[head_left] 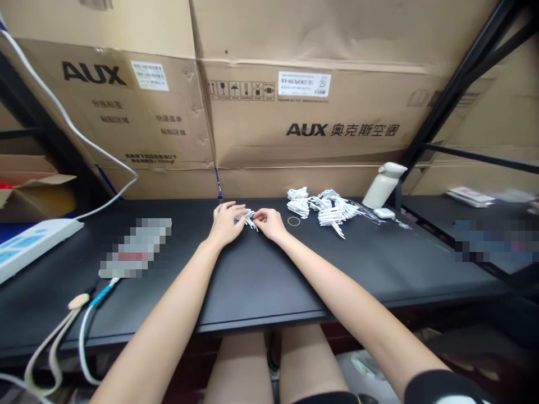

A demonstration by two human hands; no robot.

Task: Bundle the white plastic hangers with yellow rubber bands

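Observation:
A small bunch of thin white strips [251, 219] lies on the black table between my hands. My left hand [228, 223] rests over its left side, fingers apart and reaching to the right, with the palm side hidden. Against the bunch's right side, my right hand [270, 223] has its fingers pinched together at the strips. A yellow rubber band [293, 221] lies just right of my right hand. Farther right are bundles of similar white strips [298, 203] and a larger loose pile [332, 212].
A white bottle [382, 186] and a small white case [384, 214] stand at the back right. On the left are a power strip [37, 241], a blurred-out device [137, 249] with a cable, and a strap [54, 348]. Cardboard [252, 134] lines the back.

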